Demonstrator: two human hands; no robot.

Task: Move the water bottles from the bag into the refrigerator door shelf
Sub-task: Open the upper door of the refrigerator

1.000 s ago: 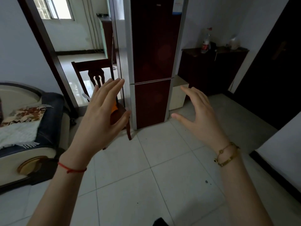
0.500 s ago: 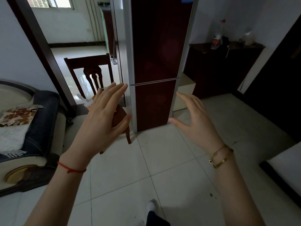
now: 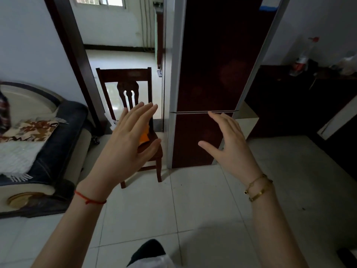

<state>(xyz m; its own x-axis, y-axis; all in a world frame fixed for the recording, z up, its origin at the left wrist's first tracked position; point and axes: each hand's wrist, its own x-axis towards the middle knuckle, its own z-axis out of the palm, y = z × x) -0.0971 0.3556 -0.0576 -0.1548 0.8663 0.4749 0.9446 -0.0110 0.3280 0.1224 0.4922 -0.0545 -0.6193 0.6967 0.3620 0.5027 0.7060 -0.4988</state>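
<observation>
I hold the left grip and the right grip raised at mid-frame, fingers spread and holding nothing. The refrigerator stands at upper centre with both dark doors closed, just behind the right grip. An orange item lies on the seat of the chair left of the refrigerator, mostly hidden by the left grip; I cannot tell whether it is the bag with the bottles.

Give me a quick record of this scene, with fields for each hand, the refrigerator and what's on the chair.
left hand: open, fingers straight, holding nothing
right hand: open, holding nothing
refrigerator: dark red, both doors closed
wooden chair: beside the refrigerator
orange item: on the chair seat, partly behind the left hand
task stage: nothing picked up yet
</observation>
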